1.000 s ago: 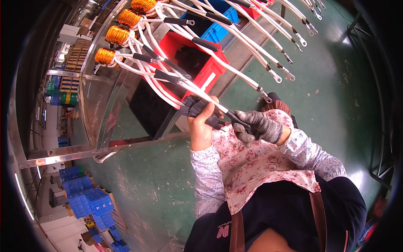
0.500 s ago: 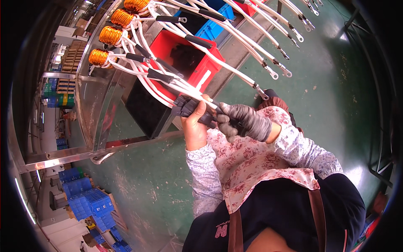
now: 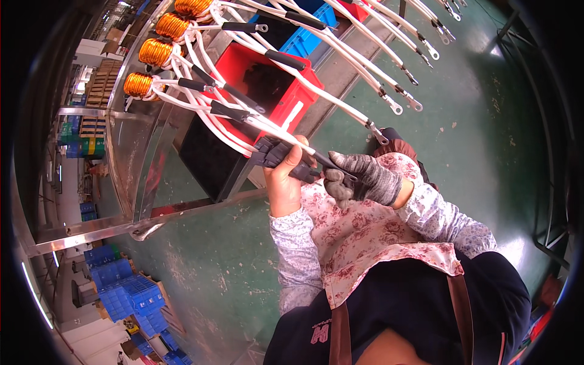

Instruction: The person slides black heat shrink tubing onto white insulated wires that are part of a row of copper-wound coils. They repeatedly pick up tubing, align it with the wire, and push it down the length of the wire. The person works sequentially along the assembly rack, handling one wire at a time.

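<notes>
My left hand (image 3: 283, 185), bare, is closed around a bunch of short black sleeves (image 3: 272, 153), with a white cable (image 3: 283, 134) running past its thumb. On that cable's near end sits a black sleeve (image 3: 323, 159), pinched by my right hand (image 3: 372, 180) in a grey glove. Its fingers hide the tip of the cable. The white cables lead back to copper-wound ring coils (image 3: 139, 86) in a row at upper left. More black sleeves (image 3: 229, 110) sit loosely along other cables, some with ring lugs (image 3: 261, 28) at their ends.
Under the cables stand a red bin (image 3: 311, 88) with dark contents, a blue bin (image 3: 304, 45) and a black bin (image 3: 207, 161). Lugged cable ends (image 3: 396, 109) overhang the metal bench edge at upper right. A metal frame rail (image 3: 91, 233) crosses at left; blue crates (image 3: 131, 292) are stacked beyond.
My right hand has shifted slightly right, and more of the black sleeve shows between my hands. The coils and nearby cables have moved slightly left in view. My left hand keeps its grip.
</notes>
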